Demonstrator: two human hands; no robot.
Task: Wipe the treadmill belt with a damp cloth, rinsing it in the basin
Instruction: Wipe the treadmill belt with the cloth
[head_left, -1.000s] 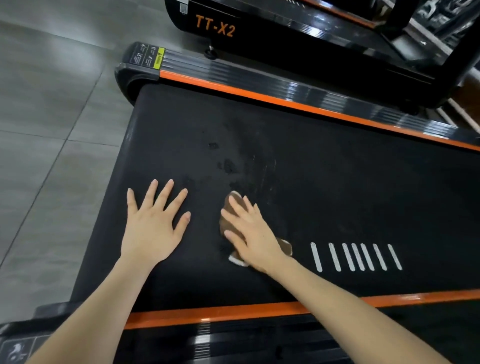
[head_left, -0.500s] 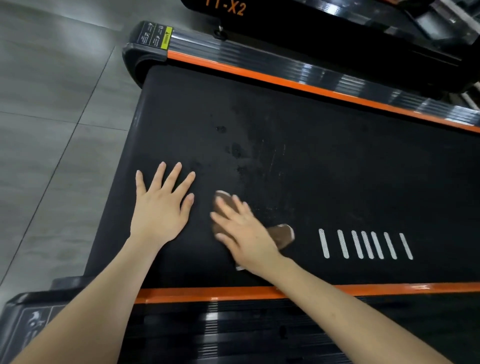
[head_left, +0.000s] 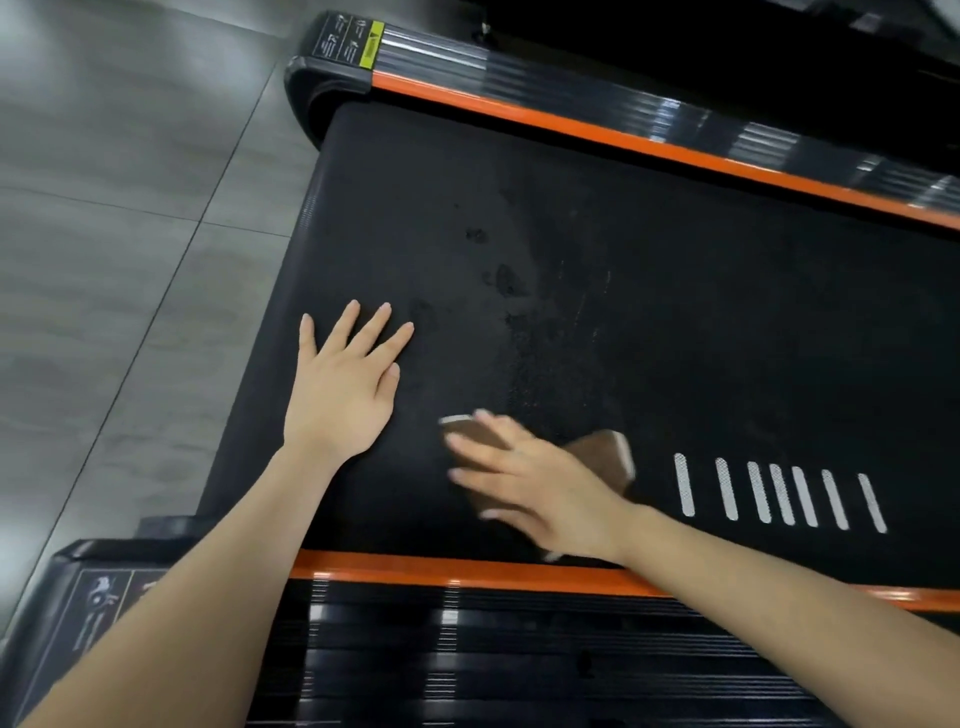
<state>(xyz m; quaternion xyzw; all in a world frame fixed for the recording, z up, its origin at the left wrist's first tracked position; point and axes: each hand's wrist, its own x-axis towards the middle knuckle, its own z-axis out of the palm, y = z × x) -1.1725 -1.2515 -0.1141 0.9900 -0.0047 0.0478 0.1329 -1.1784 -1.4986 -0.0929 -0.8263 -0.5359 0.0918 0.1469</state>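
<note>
near rail: ribbed black side rail (head_left: 467, 649) with orange trim (head_left: 441, 569) is sitting closest, both forearms crossing over it.
right hand: right hand (head_left: 545, 493) is lying flat on the cloth, fingers straight and slightly spread, pressing down. Grip is apart, nothing pinched. The hand is showing motion blur.
cloth: brown cloth (head_left: 605, 457) is lying on the belt close to its near edge, mostly under the palm. One corner is poking out past the fingertips, another toward the white stripes (head_left: 779, 493).
left hand: left hand (head_left: 340, 395) is resting flat on the belt just beside the right, fingers spread, grip apart, holding nothing. Probably bracing.
handling: the cloth is looking soft, light and limp. Being damp, it is likely dragging on the textured belt and bunching. A flat palm over the middle is suiting the wipe. For lifting, I'd be pinching an exposed corner or gathering the middle.
belt: black belt (head_left: 727, 338) is showing a speckled grime patch (head_left: 535, 353) just beyond the cloth, so the wipe is looking only partway done.
far side: far rail (head_left: 571, 78) and grey floor (head_left: 104, 208) are lying beyond.
basin: not in view.
</note>
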